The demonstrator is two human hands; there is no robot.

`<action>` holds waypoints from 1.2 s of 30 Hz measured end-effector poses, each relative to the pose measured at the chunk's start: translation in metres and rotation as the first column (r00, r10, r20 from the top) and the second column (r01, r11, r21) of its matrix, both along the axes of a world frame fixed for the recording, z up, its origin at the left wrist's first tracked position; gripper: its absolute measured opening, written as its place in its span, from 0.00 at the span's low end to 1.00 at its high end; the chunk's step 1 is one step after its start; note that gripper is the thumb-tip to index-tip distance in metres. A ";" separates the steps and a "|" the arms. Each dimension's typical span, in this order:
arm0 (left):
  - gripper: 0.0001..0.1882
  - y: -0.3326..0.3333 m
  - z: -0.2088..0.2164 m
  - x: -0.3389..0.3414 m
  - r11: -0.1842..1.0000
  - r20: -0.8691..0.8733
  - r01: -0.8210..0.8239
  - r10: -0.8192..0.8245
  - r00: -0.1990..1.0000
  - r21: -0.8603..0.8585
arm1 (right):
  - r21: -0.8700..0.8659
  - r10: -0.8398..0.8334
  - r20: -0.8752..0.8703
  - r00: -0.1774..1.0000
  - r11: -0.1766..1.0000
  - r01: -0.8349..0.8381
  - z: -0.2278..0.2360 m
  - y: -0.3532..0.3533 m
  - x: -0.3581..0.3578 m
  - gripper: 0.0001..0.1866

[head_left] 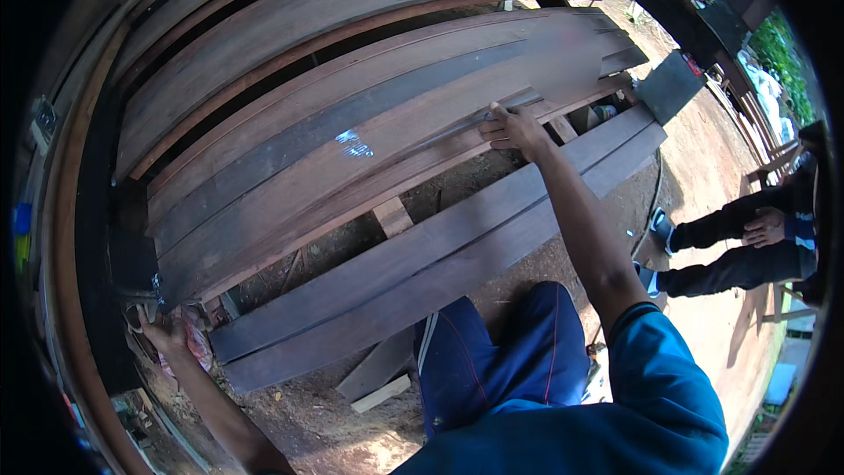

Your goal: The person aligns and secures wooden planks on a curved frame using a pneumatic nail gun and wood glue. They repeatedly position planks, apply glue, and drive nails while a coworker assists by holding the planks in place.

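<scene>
From where I stand, the work in hand looks like handling or settling a long brown inner board (281, 222), which runs across the middle of the view. The right hand (514, 132) is at its near edge, right of centre, fingers bent around the wood as if pinching it — the underside is hidden, so I cannot tell how firm that grip is. The left hand (165, 334) reaches to the lower left, just under a dark corner block (134, 266) and beside something reddish (199, 345); I cannot tell whether its grip closes on anything.

Between the inner board and the 2 front planks (387, 266) there is an open gap, with 1 short crosspiece (393, 215) bridging it near the centre. As I judge it, moving that board would call for a sure hold at both ends and an even shift — fingers clear of the gap. In the lower middle, a pale offcut (381, 394) lies on the ground near the knees, a possible trip. A second person (738, 277) is at the right edge, well apart from the work.
</scene>
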State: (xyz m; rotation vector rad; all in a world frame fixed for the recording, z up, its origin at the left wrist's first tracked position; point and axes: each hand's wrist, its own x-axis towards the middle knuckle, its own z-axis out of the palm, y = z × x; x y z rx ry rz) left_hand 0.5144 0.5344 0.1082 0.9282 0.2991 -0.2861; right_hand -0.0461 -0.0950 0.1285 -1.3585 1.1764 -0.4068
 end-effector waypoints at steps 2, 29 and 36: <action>0.37 -0.033 0.023 -0.027 0.972 0.180 -0.224 0.209 0.961 0.066 | -0.139 0.088 -0.073 0.994 0.986 -0.097 0.011 0.021 -0.008 0.32; 0.67 -0.074 -0.153 -0.067 -0.552 -0.330 0.095 -0.344 0.879 0.829 | -0.558 0.248 -0.733 0.633 0.313 -0.769 -0.116 0.187 0.047 0.52; 0.50 -0.110 -0.081 -0.159 -0.276 -0.388 0.509 -0.913 0.126 0.815 | -0.500 0.289 -0.742 0.606 0.364 -0.786 -0.106 0.193 0.043 0.50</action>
